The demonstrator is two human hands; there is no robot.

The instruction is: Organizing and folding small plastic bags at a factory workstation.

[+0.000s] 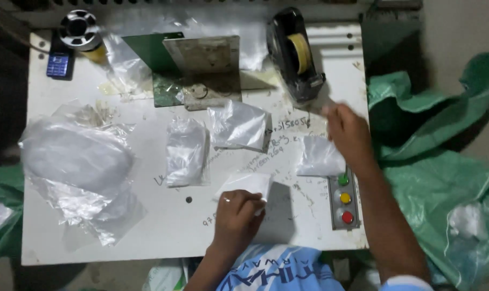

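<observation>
Reaching R hand (pixel 349 132), L hand (pixel 236 215) pinning packet (pixel 245 184).

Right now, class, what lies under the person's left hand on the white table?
The left hand presses on a small clear plastic packet lying on the white table. Its upper part shows beyond the fingers; the part beneath the palm is covered and cannot be seen.

small clear plastic packet (pixel 244 185), flat on table
</observation>
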